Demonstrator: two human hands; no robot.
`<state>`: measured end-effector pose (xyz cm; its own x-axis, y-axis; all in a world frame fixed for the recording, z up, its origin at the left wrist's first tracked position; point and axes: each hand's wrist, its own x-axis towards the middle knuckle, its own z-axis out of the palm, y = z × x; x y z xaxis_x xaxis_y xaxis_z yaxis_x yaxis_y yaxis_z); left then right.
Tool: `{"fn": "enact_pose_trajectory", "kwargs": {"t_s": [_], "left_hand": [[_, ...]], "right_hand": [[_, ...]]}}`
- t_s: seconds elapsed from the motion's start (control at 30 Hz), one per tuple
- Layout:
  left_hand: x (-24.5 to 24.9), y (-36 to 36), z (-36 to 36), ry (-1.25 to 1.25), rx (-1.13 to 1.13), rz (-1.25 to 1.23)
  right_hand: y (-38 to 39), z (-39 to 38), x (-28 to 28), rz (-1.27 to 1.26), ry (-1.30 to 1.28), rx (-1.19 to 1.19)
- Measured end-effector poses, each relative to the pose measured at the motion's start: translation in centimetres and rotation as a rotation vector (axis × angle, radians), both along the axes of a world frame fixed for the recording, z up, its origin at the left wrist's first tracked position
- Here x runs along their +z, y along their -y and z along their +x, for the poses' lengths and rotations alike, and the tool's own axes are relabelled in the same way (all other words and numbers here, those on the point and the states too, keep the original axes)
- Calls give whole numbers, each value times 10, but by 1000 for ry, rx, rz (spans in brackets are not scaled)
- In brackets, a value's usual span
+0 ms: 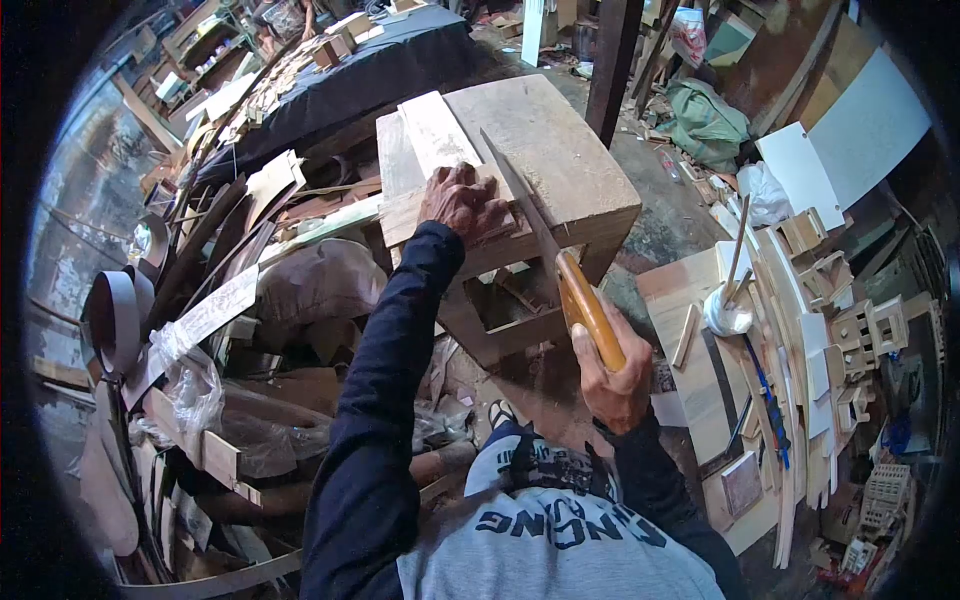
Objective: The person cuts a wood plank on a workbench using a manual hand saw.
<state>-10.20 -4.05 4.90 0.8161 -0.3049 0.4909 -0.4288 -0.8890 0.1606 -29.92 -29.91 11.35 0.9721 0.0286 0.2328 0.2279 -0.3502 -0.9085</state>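
Observation:
My right hand [612, 378] is wrapped around the orange-brown handle of a handsaw [545, 238]. The saw's blade slants away from me, up over the wooden work stand [550, 130], along the right edge of a pale wooden board [436, 130]. My left hand [464, 203] presses down on the board's near end with its fingers curled, close to the left of the blade. Fine sawdust is scattered on the stand's top to the right of the blade. The fingertips of my left hand are partly hidden.
A dark-draped table [390, 62] with wood pieces stands behind. Offcuts and clear plastic sheeting [195, 385] crowd the left. On the right, a low board carries wood strips and a white container [727, 312]; a green sack [703, 122] lies beyond. A dark post [614, 70] rises behind the stand.

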Motion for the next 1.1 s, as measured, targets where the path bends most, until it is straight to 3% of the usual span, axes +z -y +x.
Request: {"fn": "enact_pose_trajectory", "kwargs": {"t_s": [0.17, 0.33, 0.5, 1.1], "left_hand": [[3, 0, -1, -2, 15, 23], [2, 0, 1, 65, -5, 35], [8, 1, -2, -79, 67, 39], [-1, -2, 0, -68, 47, 8]], "right_hand": [[3, -17, -13, 24, 80, -19], [-2, -1, -8, 32, -25, -4], [8, -16, -5, 0, 78, 30], [0, -8, 13, 0, -45, 23]]}}
